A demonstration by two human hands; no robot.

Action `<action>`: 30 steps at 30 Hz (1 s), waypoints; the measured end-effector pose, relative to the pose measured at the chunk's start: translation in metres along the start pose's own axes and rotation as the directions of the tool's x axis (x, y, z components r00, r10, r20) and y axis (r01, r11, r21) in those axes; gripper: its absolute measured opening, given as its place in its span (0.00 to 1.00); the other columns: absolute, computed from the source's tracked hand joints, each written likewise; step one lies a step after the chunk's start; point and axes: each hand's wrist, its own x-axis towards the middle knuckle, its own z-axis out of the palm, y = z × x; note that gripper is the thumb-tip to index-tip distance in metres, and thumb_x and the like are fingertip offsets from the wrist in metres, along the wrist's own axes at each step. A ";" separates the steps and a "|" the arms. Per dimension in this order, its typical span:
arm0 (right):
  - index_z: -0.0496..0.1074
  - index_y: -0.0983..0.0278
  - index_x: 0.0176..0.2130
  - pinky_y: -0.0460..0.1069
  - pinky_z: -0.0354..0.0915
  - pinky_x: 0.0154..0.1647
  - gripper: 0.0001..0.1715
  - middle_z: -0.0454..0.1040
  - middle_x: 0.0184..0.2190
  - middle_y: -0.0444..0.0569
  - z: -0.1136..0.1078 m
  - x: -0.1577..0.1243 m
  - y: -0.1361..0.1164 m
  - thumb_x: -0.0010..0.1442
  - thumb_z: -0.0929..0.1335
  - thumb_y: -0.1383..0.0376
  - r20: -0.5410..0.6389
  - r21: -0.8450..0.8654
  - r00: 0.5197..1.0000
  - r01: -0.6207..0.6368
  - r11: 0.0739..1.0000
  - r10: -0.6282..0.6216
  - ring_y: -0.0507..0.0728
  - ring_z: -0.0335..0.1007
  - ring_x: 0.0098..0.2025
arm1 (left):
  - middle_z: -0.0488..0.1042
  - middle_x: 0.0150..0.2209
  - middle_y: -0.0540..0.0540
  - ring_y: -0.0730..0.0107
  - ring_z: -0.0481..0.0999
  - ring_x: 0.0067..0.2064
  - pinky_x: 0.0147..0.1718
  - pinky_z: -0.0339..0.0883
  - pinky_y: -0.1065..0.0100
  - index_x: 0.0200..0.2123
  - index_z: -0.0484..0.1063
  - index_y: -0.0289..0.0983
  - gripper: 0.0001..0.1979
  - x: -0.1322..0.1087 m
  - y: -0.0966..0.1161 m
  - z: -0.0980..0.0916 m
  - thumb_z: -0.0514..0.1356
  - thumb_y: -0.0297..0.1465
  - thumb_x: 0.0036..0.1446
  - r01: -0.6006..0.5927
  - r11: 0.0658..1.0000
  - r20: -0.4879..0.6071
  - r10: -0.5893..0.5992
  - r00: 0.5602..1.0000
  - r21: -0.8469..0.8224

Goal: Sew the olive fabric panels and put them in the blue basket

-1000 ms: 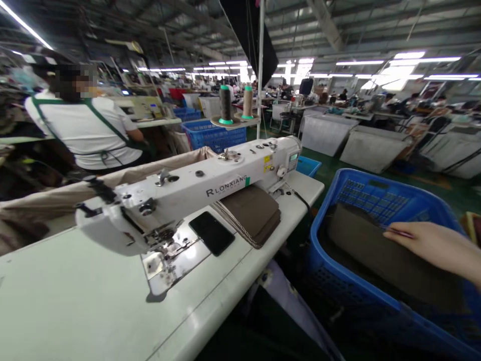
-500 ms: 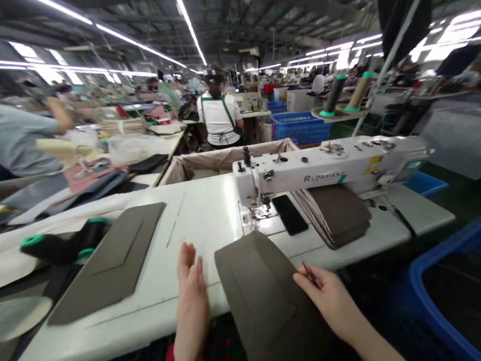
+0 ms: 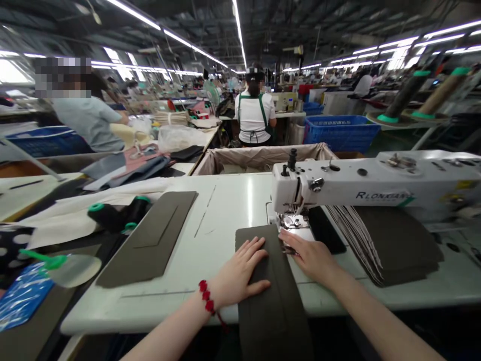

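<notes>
A dark olive-brown fabric panel (image 3: 276, 306) lies over the table's front edge, its far end beside the sewing machine's needle plate (image 3: 300, 230). My left hand (image 3: 240, 276) rests flat on this panel, fingers spread, with a red bracelet at the wrist. At the panel's right edge, close to the presser foot, is my right hand (image 3: 315, 258), its fingers stretched forward and close together. A small metal tool (image 3: 287, 248), seemingly thread snips, shows in part under those fingers; the hand hides the rest. The white sewing machine (image 3: 338, 183) stands just beyond.
Another olive panel (image 3: 154, 240) lies on the left. Black thread cones (image 3: 107, 216) stand beyond it. A phone (image 3: 326, 230) and a stack of olive pieces (image 3: 398, 240) lie right of the needle. Behind the table is a cloth-lined bin (image 3: 263, 155); co-workers sit farther off.
My view has turned left. The olive panel has been laid on the table beside the needle plate. My left hand has come down onto it; my right hand has moved forward to its edge.
</notes>
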 end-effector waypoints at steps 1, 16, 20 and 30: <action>0.56 0.52 0.63 0.50 0.66 0.48 0.32 0.57 0.64 0.41 0.003 0.004 0.003 0.62 0.61 0.69 0.010 -0.003 1.000 0.009 1.000 -0.009 0.56 0.70 0.51 | 0.45 0.68 0.44 0.55 0.44 0.68 0.65 0.45 0.50 0.59 0.59 0.40 0.29 0.005 -0.004 -0.003 0.59 0.46 0.59 -0.022 1.000 0.017 0.022 1.000 -0.012; 0.59 0.58 0.62 0.54 0.65 0.54 0.30 0.58 0.64 0.43 0.022 0.005 0.013 0.61 0.61 0.71 -0.050 0.058 0.998 -0.045 0.997 0.048 0.57 0.67 0.55 | 0.42 0.68 0.48 0.54 0.41 0.68 0.66 0.38 0.50 0.67 0.45 0.43 0.45 0.033 -0.019 -0.005 0.61 0.52 0.53 -0.056 0.998 0.094 0.059 0.994 -0.035; 0.60 0.57 0.61 0.54 0.65 0.55 0.30 0.58 0.64 0.43 0.022 0.005 0.014 0.61 0.61 0.71 -0.048 0.072 0.997 -0.049 0.996 0.053 0.57 0.67 0.55 | 0.41 0.68 0.48 0.54 0.41 0.68 0.66 0.38 0.51 0.67 0.45 0.44 0.45 0.034 -0.016 -0.006 0.61 0.52 0.53 -0.036 0.999 0.102 0.038 0.994 -0.026; 0.60 0.58 0.61 0.55 0.66 0.53 0.30 0.59 0.64 0.44 0.020 0.006 0.013 0.60 0.61 0.71 -0.042 0.079 0.997 -0.057 0.995 0.060 0.57 0.68 0.54 | 0.39 0.69 0.50 0.53 0.40 0.68 0.66 0.37 0.49 0.67 0.43 0.45 0.44 0.035 -0.014 -0.005 0.60 0.52 0.55 -0.031 1.000 0.127 0.031 0.991 -0.002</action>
